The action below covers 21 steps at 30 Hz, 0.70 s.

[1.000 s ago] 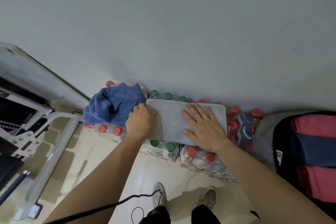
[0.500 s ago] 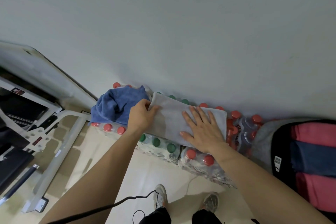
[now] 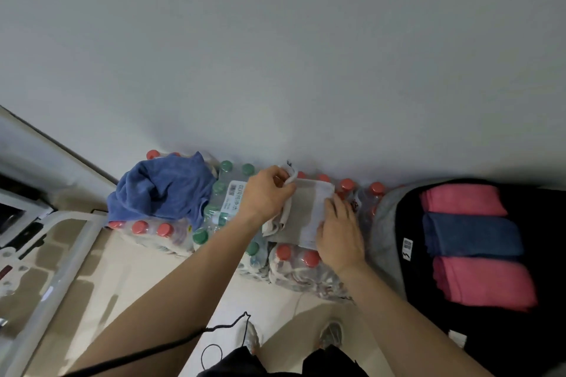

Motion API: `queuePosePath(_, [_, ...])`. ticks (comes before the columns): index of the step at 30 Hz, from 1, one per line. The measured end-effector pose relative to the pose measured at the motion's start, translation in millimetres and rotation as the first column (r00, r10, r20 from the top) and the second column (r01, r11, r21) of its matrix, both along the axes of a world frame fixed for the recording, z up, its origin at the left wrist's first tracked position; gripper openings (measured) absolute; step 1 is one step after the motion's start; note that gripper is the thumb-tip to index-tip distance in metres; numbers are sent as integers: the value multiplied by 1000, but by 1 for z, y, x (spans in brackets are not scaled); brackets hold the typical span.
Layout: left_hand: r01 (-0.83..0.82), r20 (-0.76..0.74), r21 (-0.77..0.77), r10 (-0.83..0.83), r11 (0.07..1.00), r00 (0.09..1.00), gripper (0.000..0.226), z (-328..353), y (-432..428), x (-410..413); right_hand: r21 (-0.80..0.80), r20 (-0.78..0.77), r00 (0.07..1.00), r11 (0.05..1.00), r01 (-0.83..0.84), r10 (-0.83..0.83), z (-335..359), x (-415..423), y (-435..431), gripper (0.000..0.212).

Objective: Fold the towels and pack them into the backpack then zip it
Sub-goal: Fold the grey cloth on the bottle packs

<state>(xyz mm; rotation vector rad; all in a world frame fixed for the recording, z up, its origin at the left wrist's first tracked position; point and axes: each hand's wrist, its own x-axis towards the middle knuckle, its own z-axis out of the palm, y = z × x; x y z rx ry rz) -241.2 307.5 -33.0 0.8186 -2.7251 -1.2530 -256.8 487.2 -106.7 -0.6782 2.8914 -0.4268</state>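
A grey towel lies half folded on shrink-wrapped packs of water bottles against the wall. My left hand grips the towel's left edge and holds it folded over toward the right. My right hand lies on the towel's right part with its fingers fairly straight. A crumpled blue towel sits on the bottles to the left. At the right, an open black backpack holds two folded pink towels with a folded blue towel between them.
A white metal frame and dark equipment stand at the left on the tiled floor. A black cable hangs near my shoes. The grey wall rises right behind the bottle packs.
My left hand lifted the grey towel's left edge and carried it rightward over the middle. My right hand slid to the towel's right end. The towel looks narrower now.
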Motion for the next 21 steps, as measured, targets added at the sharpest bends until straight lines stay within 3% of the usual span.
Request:
queuePosePath(6, [105,34,28,-106,994,994,12,-32,42,-15,-82,146,989,996,27,-15,-10,0,17,61])
queuePosePath(10, [169,71,8,-169,986,983,9,-47,52,-17,-248,235,970,961,120,-61,-8,-3,16,72])
queuePosePath(13, [263,76,16,-263,965,962,10,-51,54,-14,-362,222,964,906,220,-146,-2,-4,17,52])
queuePosePath(15, [341,65,39,-343,939,937,17,-49,50,-11,-400,130,975,891,216,-178,5,-6,15,44])
queuePosePath(18, [409,7,148,-415,900,910,36,-39,35,0,-297,-79,996,955,20,-46,14,-14,6,42])
queuePosePath(21, [258,-22,111,-257,960,966,36,-33,16,15,-21,-147,979,989,-147,142,9,-22,-3,51])
